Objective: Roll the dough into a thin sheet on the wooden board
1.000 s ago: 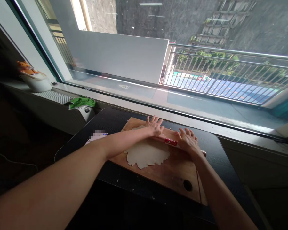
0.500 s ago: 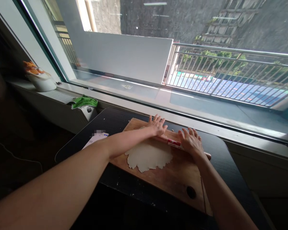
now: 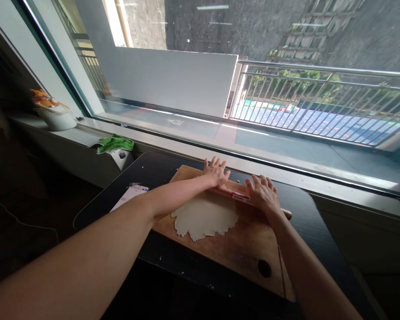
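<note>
A wooden rolling pin (image 3: pixel 240 197) with a red and white label lies across the far part of a sheet of pale dough (image 3: pixel 205 218). The dough is flat and thin, with a ragged near edge. It rests on a wooden cutting board (image 3: pixel 243 253). My left hand (image 3: pixel 216 172) is laid on the pin's left part, palm down, its fingers spread and stretched forward. Toward the pin's right end, my right hand (image 3: pixel 264 192) presses in the same flat way, fingers apart. My left forearm covers the dough's left side, and both hands hide parts of the pin.
The board sits on a black table (image 3: pixel 306 231) against a window sill. A phone (image 3: pixel 130 195) lies left of the board, partly behind my left arm. A green cloth (image 3: pixel 115 143) and a white container (image 3: pixel 55 116) stand on the ledge at left.
The pin's label has turned slightly, so the pin has rolled a little under my palms. Both hands keep nearly the same place; the whole view has shifted slightly.
</note>
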A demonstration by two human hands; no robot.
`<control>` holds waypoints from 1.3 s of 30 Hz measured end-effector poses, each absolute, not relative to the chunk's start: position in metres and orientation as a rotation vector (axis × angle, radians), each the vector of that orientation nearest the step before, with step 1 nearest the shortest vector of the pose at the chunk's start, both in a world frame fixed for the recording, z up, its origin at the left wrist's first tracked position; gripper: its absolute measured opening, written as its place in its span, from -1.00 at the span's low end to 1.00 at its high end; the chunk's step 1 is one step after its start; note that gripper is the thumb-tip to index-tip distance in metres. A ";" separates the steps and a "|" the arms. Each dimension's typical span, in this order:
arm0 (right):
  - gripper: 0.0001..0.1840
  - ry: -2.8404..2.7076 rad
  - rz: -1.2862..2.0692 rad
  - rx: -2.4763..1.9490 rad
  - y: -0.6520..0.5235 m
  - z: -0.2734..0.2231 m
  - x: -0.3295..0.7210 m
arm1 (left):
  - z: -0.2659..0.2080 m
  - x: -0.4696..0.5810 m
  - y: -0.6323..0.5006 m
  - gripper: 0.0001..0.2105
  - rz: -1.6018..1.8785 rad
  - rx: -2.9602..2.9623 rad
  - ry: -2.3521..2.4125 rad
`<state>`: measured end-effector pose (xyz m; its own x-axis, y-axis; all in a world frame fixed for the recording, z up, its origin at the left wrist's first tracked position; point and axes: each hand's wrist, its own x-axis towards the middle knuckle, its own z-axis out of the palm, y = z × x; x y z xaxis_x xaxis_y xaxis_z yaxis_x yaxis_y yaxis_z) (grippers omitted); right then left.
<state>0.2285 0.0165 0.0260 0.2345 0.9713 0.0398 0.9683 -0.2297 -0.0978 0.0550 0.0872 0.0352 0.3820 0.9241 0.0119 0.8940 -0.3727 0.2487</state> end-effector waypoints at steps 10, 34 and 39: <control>-0.39 -2.210 -0.121 -2.097 -0.042 0.009 0.232 | 0.015 0.031 0.046 -0.47 0.147 2.631 1.302; -0.42 -1.863 0.102 -2.351 0.007 0.028 0.225 | 0.014 0.035 0.049 -0.50 0.457 2.754 1.277; -0.52 -2.043 -0.011 -2.241 -0.023 0.025 0.234 | 0.011 0.020 0.031 -0.46 0.463 2.750 1.279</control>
